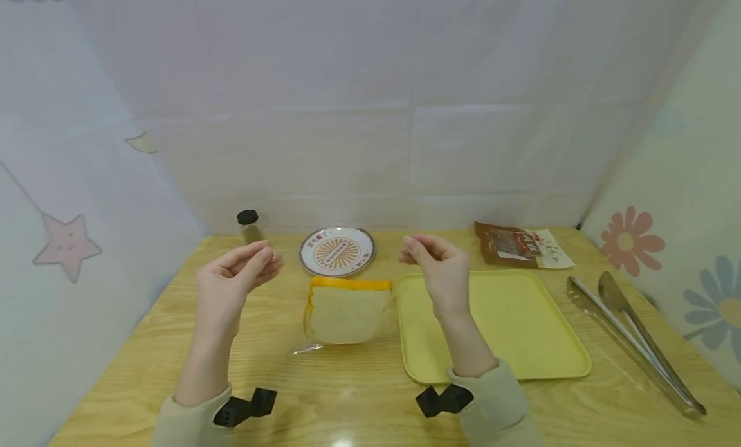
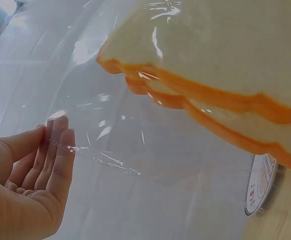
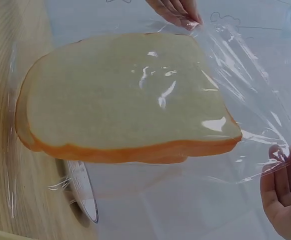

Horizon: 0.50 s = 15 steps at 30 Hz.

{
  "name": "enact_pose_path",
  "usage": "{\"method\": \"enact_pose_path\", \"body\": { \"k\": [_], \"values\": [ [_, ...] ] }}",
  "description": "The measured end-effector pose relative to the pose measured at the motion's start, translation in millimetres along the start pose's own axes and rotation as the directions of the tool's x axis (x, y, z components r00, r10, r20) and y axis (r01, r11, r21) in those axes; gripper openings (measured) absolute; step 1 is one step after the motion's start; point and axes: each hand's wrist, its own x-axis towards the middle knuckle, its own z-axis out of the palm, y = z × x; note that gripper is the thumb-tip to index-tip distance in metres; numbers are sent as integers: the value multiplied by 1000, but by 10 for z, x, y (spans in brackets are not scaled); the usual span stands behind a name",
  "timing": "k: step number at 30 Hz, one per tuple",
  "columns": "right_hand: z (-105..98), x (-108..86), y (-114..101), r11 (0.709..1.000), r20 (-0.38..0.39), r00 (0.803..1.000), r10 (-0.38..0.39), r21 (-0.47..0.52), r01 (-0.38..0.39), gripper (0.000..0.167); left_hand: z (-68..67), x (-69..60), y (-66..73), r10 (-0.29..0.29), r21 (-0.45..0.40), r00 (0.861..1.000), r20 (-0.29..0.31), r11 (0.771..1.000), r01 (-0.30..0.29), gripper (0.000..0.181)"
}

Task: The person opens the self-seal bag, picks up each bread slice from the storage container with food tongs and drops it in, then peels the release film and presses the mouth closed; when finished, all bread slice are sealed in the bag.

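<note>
Pale sheeting (image 1: 370, 112) printed with stars and flowers fills the upper part of the head view, behind the wood-grained bench (image 1: 145, 344) that spreads across the bottom. Left of centre, my left hand (image 1: 231, 276) is raised with thumb and fingers pinching the edge of a clear bag (image 3: 259, 117); right of centre, my right hand (image 1: 442, 273) pinches the same film, its fingers bent. Between them, at the centre of the frame, I have slices of bread (image 1: 347, 312) inside the bag, pale with orange crust; my left wrist view shows two, overlapping. I cannot tell whether the bag's lower end touches the bench. Just above the bread sits a round printed plate (image 1: 338, 252), and above my left hand a black-capped bottle (image 1: 250, 228), partly hidden. At centre right lies a yellow tray (image 1: 509, 325), partly behind my right forearm, with a brown and white packet (image 1: 518, 246) just above it. Long metal tongs (image 1: 642, 347) lie slantwise at lower right.
</note>
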Motion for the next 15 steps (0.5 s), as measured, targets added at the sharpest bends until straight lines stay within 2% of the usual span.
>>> {"method": "enact_pose_path", "body": {
  "k": [4,6,11,15],
  "values": [
    [-21,7,1,998,20,998,67,-2,-67,21,4,6,1,-42,47,997,68,998,39,20],
    [-30,6,-7,996,36,996,84,-2,-84,21,19,9,-2,-55,67,995,82,996,50,18],
    [-8,4,-10,995,45,994,99,14,-99,20,56,12,-1,-74,86,997,39,994,70,8],
    [13,5,10,993,36,993,114,34,-115,21,59,7,-12,-45,60,999,27,997,43,6]
  ]
}}
